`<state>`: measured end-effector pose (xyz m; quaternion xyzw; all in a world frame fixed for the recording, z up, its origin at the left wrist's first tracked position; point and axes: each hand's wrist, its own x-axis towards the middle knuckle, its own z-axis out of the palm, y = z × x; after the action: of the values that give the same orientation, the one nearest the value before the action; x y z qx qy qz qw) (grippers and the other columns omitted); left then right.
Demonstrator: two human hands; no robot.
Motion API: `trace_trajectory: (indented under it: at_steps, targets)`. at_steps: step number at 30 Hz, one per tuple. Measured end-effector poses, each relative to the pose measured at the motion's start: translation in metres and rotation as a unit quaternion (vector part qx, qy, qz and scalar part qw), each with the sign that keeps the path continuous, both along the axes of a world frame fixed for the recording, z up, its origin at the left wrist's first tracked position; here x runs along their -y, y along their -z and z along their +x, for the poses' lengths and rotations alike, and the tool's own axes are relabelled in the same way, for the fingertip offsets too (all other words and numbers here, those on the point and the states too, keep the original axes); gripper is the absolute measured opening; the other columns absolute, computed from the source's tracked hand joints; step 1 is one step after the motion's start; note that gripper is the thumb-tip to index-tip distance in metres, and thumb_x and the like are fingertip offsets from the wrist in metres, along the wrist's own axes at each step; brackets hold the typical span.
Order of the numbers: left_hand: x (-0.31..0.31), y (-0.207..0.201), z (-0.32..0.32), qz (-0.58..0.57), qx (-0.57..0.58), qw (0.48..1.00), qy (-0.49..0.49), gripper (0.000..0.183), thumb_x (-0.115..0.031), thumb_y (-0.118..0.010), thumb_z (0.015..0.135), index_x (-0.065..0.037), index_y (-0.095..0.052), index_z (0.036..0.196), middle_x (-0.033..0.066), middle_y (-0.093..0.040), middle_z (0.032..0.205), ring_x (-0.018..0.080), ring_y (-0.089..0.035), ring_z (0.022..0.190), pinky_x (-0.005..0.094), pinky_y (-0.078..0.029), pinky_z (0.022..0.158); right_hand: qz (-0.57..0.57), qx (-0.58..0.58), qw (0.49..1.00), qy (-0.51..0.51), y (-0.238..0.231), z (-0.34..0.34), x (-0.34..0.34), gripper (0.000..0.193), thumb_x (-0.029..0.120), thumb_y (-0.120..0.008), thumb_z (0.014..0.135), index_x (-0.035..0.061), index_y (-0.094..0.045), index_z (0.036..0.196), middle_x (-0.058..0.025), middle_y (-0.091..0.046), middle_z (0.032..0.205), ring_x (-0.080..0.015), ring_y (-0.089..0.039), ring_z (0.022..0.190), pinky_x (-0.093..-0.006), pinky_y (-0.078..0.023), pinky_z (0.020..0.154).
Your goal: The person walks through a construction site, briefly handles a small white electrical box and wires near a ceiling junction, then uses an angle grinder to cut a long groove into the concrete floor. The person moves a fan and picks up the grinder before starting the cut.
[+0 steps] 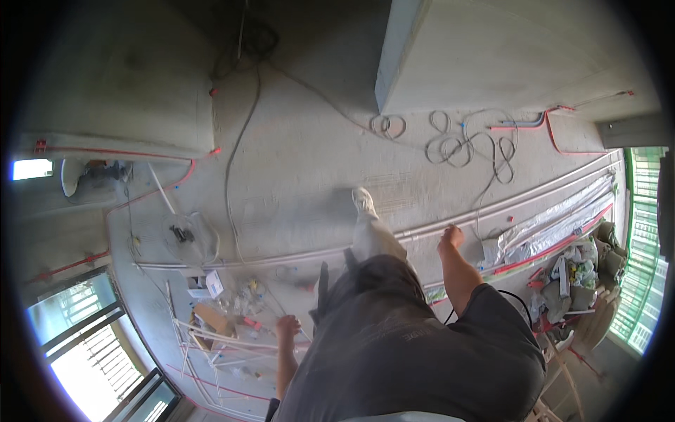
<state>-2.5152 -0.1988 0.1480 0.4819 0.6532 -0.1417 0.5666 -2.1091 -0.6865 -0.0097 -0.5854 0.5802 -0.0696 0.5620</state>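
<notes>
My left hand hangs at my left side, its fingers loosely curled, and nothing shows in it. Below it in view lie thin pale pipes and scattered bits on the floor. My right hand swings forward on the right with bent fingers and no visible object. Under that hand runs a pair of long light pipes along the floor; the hand appears above them, apart. One foot in a pale shoe is stepped forward on the concrete floor.
Grey cable lies in loops ahead on the right. Another cable runs ahead on the left. A clear plastic bag and an open cardboard box lie left. Silver wrapped lengths and piled sacks line the right. A concrete wall juts out ahead.
</notes>
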Motion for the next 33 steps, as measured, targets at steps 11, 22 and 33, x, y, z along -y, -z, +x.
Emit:
trace_trajectory:
  at_steps: [11,22,33]
  targets:
    - [-0.015,-0.028,0.068,0.014,-0.017,0.999,-0.042,0.028,-0.024,-0.067,0.096,-0.003,-0.069,0.115,0.0068,-0.070,0.090,0.0166,-0.069,0.076,0.0304,-0.052,0.066,0.152,-0.021,0.802,-0.578,-0.057,0.199,-0.230,0.015,0.018,-0.066,0.092,0.0031,-0.067,0.091,-0.0050,-0.065,0.075,-0.0146,-0.060,0.059,-0.0306,-0.046,0.051]
    - [-0.115,0.041,0.029,-0.011,0.040,0.976,-0.214,0.015,-0.018,-0.067,0.091,-0.006,-0.068,0.099,0.0044,-0.065,0.075,0.0140,-0.062,0.061,0.0285,-0.048,0.051,0.037,-0.254,0.700,-0.666,-0.024,0.165,-0.325,0.019,0.024,-0.070,0.092,0.0066,-0.066,0.085,-0.0065,-0.064,0.069,-0.0184,-0.062,0.052,-0.0340,-0.046,0.041]
    - [-0.232,0.020,0.042,0.053,0.023,0.958,-0.279,0.018,-0.019,-0.068,0.093,-0.004,-0.068,0.104,0.0053,-0.065,0.079,0.0133,-0.061,0.063,0.0271,-0.047,0.052,0.037,-0.143,0.583,-0.799,-0.065,0.204,-0.554,0.026,0.028,-0.069,0.092,0.0036,-0.070,0.100,-0.0065,-0.072,0.087,-0.0173,-0.070,0.070,-0.0311,-0.055,0.058]
